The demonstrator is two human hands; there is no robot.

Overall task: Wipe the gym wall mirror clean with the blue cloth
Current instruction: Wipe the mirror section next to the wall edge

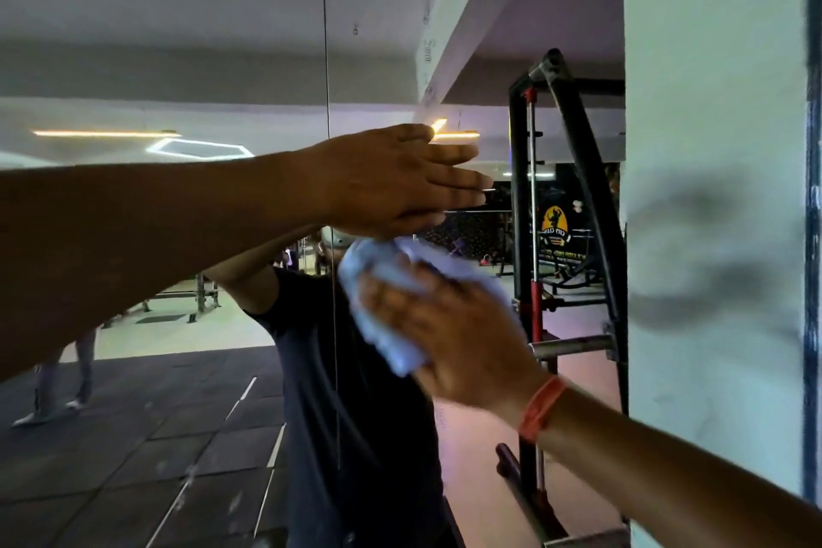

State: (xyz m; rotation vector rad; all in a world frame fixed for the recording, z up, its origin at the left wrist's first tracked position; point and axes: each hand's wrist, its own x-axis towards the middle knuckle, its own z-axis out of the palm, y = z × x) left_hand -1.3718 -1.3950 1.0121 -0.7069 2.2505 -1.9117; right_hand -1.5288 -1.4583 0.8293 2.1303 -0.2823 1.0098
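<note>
Cloth (391, 303), blue and bunched, sits under the right hand (449, 325), whose spread fingers (378, 294) press it flat against the mirror (200, 58); the left hand (391, 178), fingers straight and together, likely braces the glass.

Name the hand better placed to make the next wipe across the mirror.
Right. The right hand already presses the blue cloth against the mirror. The left hand is flat above it, holding nothing.
</note>
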